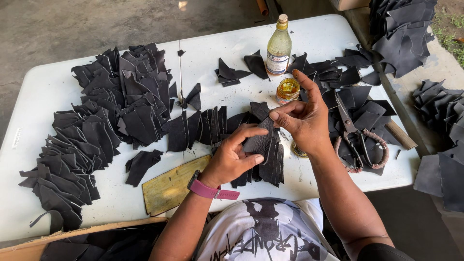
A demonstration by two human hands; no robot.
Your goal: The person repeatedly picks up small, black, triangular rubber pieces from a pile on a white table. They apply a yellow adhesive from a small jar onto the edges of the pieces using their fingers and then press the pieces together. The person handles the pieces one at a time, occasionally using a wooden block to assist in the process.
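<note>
Hands meet over the middle of the white folding table (pixel 43 92), both on one black leather piece (pixel 261 141). Left hand (pixel 232 157), pink watch strap (pixel 212 191) on the wrist, is curled around the piece's lower end, thumb on top, fingers under. Right hand (pixel 302 118) pinches the upper end between thumb and middle finger; the index finger sticks up free, tip stained amber. So both closed on the same piece, which sits just above a fanned row of similar cut pieces (pixel 212 126).

Small open glue jar (pixel 288 90) stands just behind the right hand, tall glass bottle (pixel 279 46) behind that. Scissors with wrapped handles (pixel 360 140) lie on scraps to the right. Yellowish cutting board (pixel 171 186) near the left wrist. Big stacks of cut leather (pixel 106 116) on the left.

My read for doing this well: keep the piece taut between both grips, stained fingertip off the outer face, edges lined up before pressing, and hold it clear of the row underneath so nothing sticks or shifts.
</note>
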